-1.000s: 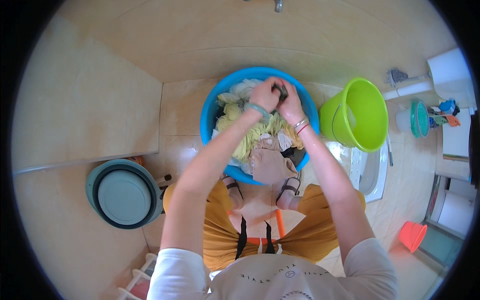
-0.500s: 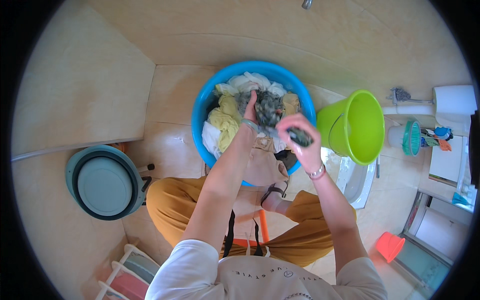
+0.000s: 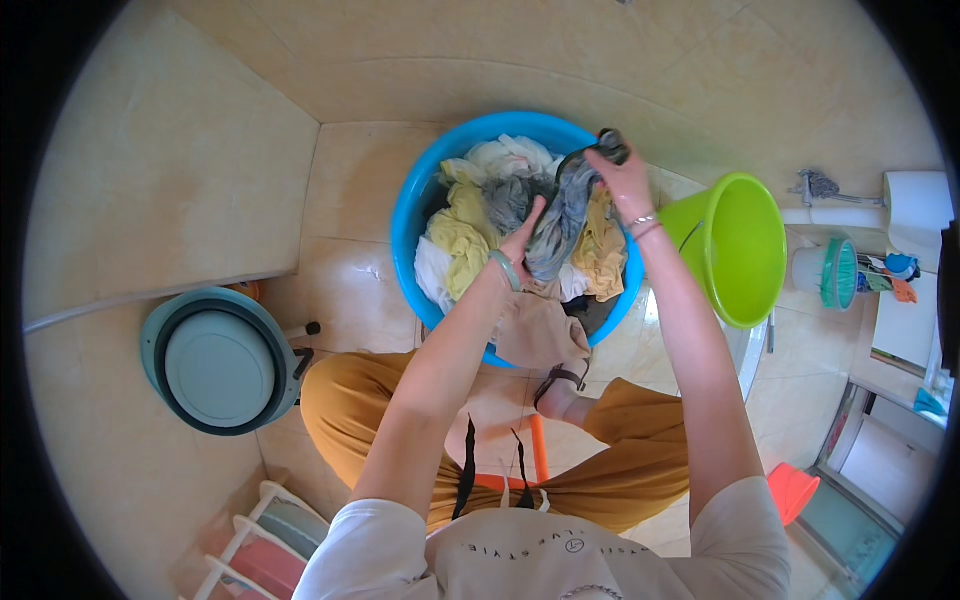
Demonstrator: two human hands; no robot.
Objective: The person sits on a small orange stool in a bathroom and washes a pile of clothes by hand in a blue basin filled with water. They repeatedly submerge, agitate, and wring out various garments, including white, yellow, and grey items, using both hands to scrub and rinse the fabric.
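Observation:
A blue basin (image 3: pixel 403 205) holds a heap of wet clothes. Above its right half, a dark grey patterned garment (image 3: pixel 566 215) stretches between my two hands. At the basin's far right rim, my right hand (image 3: pixel 624 186) is closed round the garment's bunched dark end. My left hand (image 3: pixel 519 248), a bracelet on its wrist, is at the lower part of the same garment, thumb pointing up; its other fingers are partly hidden by the cloth. Nearby in the basin lie a yellow garment (image 3: pixel 462 230), white cloth (image 3: pixel 510 155), a tan garment (image 3: pixel 601 248) and a beige piece (image 3: pixel 540 330) draped over the near rim.
To the right of the basin is a lime-green bucket (image 3: pixel 748 255), beside a white floor fixture (image 3: pixel 750 350). Folded grey-green basins (image 3: pixel 220 370) lean at the left. A white rack (image 3: pixel 240 550) is at the lower left, a red bucket (image 3: pixel 792 492) at the lower right.
My right hand has moved up and away to the basin's far right rim, drawing the grey garment out lengthwise. My left hand has shifted slightly nearer and to the right.

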